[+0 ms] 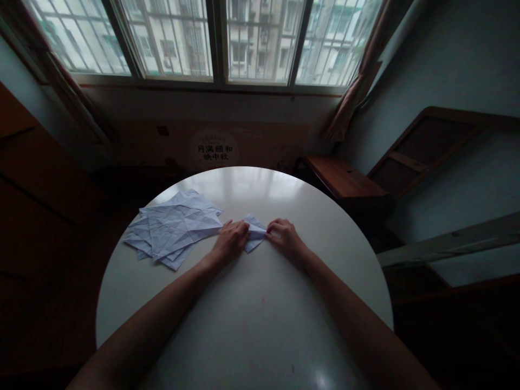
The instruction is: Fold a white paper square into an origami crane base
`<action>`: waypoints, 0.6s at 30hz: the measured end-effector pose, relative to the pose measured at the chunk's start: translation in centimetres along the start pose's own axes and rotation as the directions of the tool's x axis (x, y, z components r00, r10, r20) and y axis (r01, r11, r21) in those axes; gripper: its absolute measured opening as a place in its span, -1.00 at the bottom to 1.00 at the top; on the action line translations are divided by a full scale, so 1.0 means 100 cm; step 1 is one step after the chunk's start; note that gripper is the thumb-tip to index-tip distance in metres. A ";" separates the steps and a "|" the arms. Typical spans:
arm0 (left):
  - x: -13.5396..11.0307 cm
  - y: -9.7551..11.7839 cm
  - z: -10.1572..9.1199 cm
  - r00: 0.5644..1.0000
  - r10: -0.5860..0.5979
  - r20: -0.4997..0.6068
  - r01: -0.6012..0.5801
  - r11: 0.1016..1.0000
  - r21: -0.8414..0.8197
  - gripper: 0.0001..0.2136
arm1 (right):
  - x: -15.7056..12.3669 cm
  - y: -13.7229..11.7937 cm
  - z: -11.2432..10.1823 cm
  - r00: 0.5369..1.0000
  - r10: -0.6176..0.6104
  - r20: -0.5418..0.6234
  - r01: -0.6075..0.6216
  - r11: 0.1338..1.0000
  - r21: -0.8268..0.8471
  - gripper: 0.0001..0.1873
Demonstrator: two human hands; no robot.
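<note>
A small folded piece of white paper (254, 234) lies near the middle of a round white table (252, 325). My left hand (231, 239) rests on its left part, fingers curled and pressing it down. From the right, my right hand (285, 236) pinches the paper's right corner with closed fingers. Both forearms reach in from the near edge of the table.
A loose pile of creased white paper sheets (174, 227) lies on the table to the left of my hands. A wooden desk (343, 181) stands at the back right under a barred window (211, 38). Dark wooden furniture (40, 179) lines the left side.
</note>
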State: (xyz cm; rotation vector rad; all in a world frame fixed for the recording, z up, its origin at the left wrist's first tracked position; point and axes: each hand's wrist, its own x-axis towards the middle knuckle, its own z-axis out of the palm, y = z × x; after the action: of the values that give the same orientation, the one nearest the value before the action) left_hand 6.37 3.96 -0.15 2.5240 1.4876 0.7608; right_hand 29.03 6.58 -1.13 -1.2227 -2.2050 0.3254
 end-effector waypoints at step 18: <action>0.003 -0.005 0.000 0.989 0.137 -0.051 -0.141 0.987 -0.079 -0.95 | -0.001 -0.005 -0.002 0.993 -0.087 0.081 0.088 0.996 -0.013 -0.98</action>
State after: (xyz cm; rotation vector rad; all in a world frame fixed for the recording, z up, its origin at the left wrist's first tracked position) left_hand 6.13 4.45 -0.18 2.5864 1.2745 0.8851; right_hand 28.87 6.17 -0.77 -1.1359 -2.3268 0.3272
